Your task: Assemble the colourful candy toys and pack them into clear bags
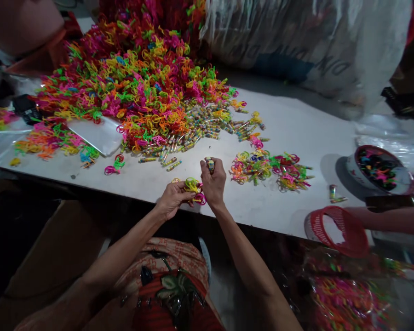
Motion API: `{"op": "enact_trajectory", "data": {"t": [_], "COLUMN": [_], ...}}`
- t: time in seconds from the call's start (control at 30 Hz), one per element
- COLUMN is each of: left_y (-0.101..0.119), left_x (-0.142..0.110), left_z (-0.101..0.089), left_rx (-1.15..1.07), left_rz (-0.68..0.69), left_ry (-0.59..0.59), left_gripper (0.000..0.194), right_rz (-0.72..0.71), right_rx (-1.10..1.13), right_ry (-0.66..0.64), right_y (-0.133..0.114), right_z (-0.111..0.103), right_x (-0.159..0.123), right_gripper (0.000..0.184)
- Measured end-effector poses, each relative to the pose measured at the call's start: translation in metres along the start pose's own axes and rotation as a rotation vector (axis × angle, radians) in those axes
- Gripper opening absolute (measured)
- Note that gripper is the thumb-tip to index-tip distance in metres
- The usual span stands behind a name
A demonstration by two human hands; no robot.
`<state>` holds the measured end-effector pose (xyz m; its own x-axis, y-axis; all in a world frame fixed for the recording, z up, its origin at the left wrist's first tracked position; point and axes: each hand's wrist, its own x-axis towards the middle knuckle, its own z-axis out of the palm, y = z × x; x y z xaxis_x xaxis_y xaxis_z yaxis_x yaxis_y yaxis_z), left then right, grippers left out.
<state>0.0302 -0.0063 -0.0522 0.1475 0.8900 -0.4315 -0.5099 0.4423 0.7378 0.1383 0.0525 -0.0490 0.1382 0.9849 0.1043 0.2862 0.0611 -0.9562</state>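
Looped plastic trinkets [192, 185], yellow-green and pink, bunch together at the white table [290, 133]'s near edge; a small patterned tube [211, 165] is near them. It is mostly hidden.

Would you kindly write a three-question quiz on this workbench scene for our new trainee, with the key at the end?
1. Multiple choice: what colour is the perforated basket at the front edge of the white table?
A. Blue
B. Red
C. Green

2. True or false: from the wearer's view, the large colourful heap lies to the left of the round bowl.

3. Fill in the blank: the left hand holds small plastic pieces, mainly yellow and ____.

Key: 1. B; 2. True; 3. pink.
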Motion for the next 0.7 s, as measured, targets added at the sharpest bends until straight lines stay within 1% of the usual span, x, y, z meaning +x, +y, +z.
{"op": "enact_trajectory", "data": {"t": [0.07,0.13,0.23,0.3,0.37,0.43,0.5,0.57,0.63,0.7], "left_y": [-0.004,-0.008,-0.009,-0.004,0.003,0.008,0.008,0.003,-0.005,-0.012], "left_x": [0.000,0.002,0.006,0.008,0.009,0.009,0.008,0.008,0.010,0.013], "left_z": [-0.001,-0.001,0.000,0.001,0.001,0.000,0.000,0.001,0.004,0.009], "left_rx": [0.041,0.069,0.048,0.044,0.076,0.113,0.142,0.189,0.247,0.282], "left_rz": [0.011,0.031,0.036,-0.015,-0.080,-0.123,-0.131,-0.090,-0.025,0.018], "left_ry": [0.004,0.028,0.070,0.022,-0.082,-0.169,-0.201,-0.177,-0.127,-0.107], "left_gripper": [0.032,0.030,0.034,0.038,0.039,0.039,0.040,0.040,0.036,0.034], "right_rz": [-0.079,-0.123,-0.091,-0.049,-0.034,-0.046,-0.062,-0.080,-0.098,-0.116], "right_rx": [-0.087,-0.143,-0.115,-0.093,-0.114,-0.150,-0.178,-0.235,-0.315,-0.367], "right_ry": [0.009,0.015,-0.009,-0.077,-0.153,-0.158,-0.116,-0.091,-0.096,-0.104], "right_y": [-0.003,-0.003,0.001,0.003,0.005,0.005,0.006,0.007,0.009,0.012], "right_z": [0.000,-0.002,-0.011,-0.021,-0.030,-0.036,-0.037,-0.035,-0.032,-0.031], "right_x": [-0.004,-0.006,-0.006,-0.005,-0.005,-0.005,-0.007,-0.009,-0.011,-0.010], "right_gripper": [0.023,0.024,0.025,0.025,0.023,0.021,0.019,0.019,0.019,0.019]}}
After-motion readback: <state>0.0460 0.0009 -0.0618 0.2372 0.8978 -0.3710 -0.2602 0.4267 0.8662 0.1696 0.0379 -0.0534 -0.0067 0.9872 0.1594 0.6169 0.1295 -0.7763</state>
